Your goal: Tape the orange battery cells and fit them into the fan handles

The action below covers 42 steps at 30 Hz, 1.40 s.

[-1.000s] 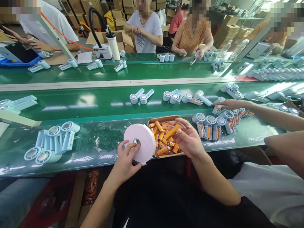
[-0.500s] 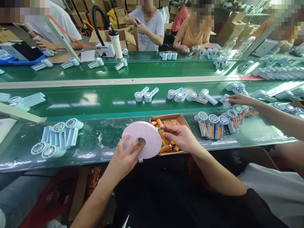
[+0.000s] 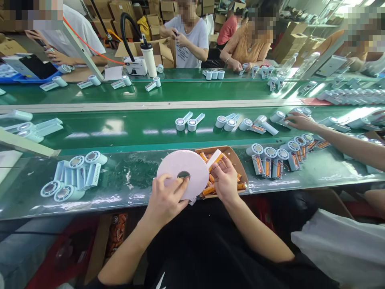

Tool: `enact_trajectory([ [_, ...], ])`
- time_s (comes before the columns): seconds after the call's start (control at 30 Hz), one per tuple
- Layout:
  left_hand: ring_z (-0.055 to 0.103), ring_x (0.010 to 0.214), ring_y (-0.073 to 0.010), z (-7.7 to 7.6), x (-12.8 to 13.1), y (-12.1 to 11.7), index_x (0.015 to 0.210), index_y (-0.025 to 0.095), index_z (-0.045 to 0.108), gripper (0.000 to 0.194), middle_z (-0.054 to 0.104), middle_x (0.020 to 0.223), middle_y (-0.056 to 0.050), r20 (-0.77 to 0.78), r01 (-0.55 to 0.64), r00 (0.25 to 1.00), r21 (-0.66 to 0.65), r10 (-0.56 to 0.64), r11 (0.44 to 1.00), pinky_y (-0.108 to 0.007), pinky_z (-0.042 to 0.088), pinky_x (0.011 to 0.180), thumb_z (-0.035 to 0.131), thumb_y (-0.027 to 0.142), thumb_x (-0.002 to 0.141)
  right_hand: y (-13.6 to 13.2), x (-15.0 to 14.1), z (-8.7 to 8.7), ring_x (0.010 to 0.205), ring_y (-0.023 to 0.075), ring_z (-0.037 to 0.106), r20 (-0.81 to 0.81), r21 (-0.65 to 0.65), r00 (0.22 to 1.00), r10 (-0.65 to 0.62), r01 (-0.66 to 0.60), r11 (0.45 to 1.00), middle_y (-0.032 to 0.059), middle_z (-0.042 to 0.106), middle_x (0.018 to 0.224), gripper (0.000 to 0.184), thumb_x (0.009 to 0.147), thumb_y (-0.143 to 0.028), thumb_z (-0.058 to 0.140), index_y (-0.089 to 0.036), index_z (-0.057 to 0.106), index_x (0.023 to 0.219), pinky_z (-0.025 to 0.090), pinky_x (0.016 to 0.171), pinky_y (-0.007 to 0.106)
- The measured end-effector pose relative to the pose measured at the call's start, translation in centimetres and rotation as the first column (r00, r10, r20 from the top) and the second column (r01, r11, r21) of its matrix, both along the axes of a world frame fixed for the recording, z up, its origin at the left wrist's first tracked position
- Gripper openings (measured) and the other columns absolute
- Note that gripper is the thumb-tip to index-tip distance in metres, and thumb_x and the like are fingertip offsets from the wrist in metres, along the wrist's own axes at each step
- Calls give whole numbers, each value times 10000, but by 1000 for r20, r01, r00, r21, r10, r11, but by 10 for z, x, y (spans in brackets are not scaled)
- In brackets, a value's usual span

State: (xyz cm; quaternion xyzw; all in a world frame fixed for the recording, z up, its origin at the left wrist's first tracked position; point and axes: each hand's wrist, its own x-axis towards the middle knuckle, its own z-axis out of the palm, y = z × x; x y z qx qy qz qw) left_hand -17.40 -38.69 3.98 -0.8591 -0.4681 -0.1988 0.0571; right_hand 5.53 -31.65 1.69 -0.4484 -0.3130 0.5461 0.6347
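My left hand (image 3: pixel 167 197) is closed on a large pale roll of tape (image 3: pixel 173 165), with fingers at its centre hole. My right hand (image 3: pixel 226 181) pinches an orange cylindrical battery (image 3: pixel 219 159) at the right edge of the roll. A white strip (image 3: pixel 212 161) lies along the battery; whether it is still joined to the roll I cannot tell. Just behind and under the right hand stands an open cardboard box (image 3: pixel 242 165) holding several orange batteries, partly hidden by the roll.
Light-blue fan bodies (image 3: pixel 270 153) with orange batteries lie right of the box; others (image 3: pixel 76 162) lie at left. More sit on the green conveyor belt (image 3: pixel 135 120). A co-worker's hand (image 3: pixel 300 120) reaches in from the right. People work across the line.
My right hand has come up out of the box with a battery, now beside the roll with a white strip along it. The roll shifted slightly right. The co-worker's hand moved to another fan body.
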Motion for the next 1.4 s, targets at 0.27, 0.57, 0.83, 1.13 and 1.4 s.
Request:
enact_trajectory([
  [0.27, 658, 1061, -348, -42, -79, 18, 1272, 245, 769, 593, 807, 1163, -92, 35, -64, 997, -161, 71, 985, -490, 562, 939, 885, 383, 706, 61, 140, 64, 1025, 129, 756, -217, 336, 828, -518, 561, 756, -14, 780, 1139, 391, 732, -341, 923, -274, 742, 1072, 640, 824, 215],
  [0.57, 671, 1179, -303, -34, 17, 158, 1308, 259, 730, 415, 783, 1208, -91, 228, -35, 971, -162, 72, 986, -484, 531, 1082, 584, 473, 984, -28, 162, -12, 809, 163, 795, -130, -31, 878, -460, 461, 887, 40, 821, 935, 507, 578, -326, 1032, -215, 789, 1009, 645, 680, 207],
  [0.83, 417, 1470, -434, 0, 258, 339, 1487, 233, 594, 809, 560, 1556, -173, 34, -9, 999, -492, 29, 871, -576, 405, 1180, 809, 580, 788, -31, 167, -5, 814, 205, 802, -158, -69, 865, -475, 470, 880, 53, 840, 978, 544, 579, -326, 1032, -248, 803, 1066, 658, 657, 251],
  [1.13, 544, 1345, -333, 5, 180, 298, 1362, 302, 715, 688, 607, 1485, -65, 103, -2, 993, -467, 57, 884, -423, 423, 1192, 862, 508, 722, -43, 193, -11, 827, 217, 817, -63, -54, 885, -461, 458, 887, 53, 837, 950, 518, 577, -325, 1026, -242, 785, 1028, 668, 684, 257],
  [1.4, 522, 1373, -402, 5, -116, 162, 1334, 258, 730, 619, 602, 1483, -100, -91, -644, 751, -322, 654, 694, -497, 438, 1184, 735, 509, 769, -13, 168, -21, 745, 181, 792, -90, -15, 923, -373, 373, 928, 22, 810, 864, 489, 576, -314, 1026, -197, 771, 976, 651, 662, 244],
])
